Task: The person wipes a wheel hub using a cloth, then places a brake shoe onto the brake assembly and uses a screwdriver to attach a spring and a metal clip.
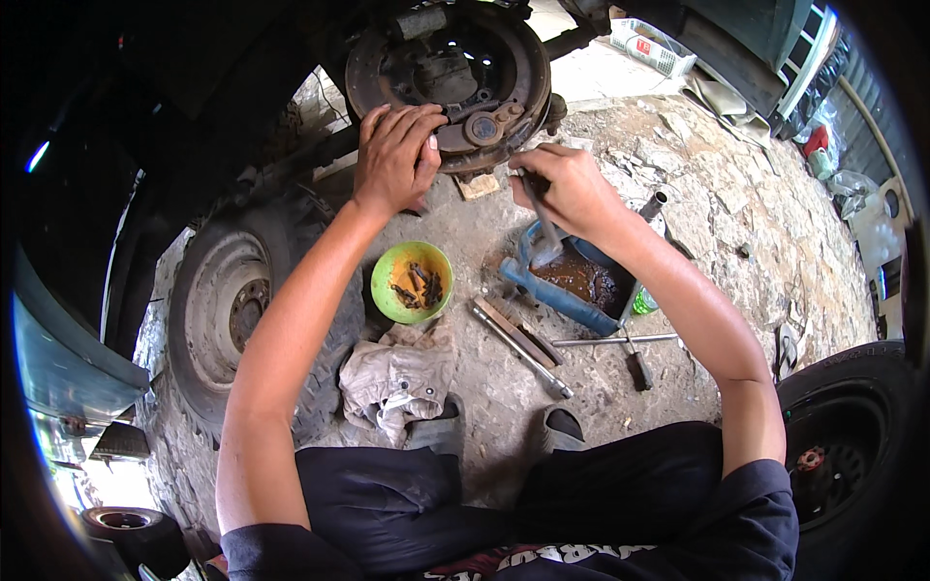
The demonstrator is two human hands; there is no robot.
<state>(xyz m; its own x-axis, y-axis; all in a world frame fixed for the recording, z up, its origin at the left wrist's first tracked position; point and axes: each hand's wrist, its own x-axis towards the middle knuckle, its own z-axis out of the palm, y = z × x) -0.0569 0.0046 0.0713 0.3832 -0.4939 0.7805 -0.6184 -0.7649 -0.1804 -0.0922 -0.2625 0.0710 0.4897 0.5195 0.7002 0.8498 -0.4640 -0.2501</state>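
A rusty drum brake assembly hangs under the vehicle at the top. My left hand is closed over its lower left part, fingers bent across the metal and thumb beside a brown brake piece. Just below the assembly's right side, my right hand grips a brush by its handle. The brush points down, its wide pale end over a cut-open blue container of dirty brown liquid. What my left fingertips press on is partly hidden.
A green bowl holds dark small parts. Nearby lie a grey rag, metal bars, a long rod and a screwdriver. A wheel stands left, a tire right. A white crate sits far back.
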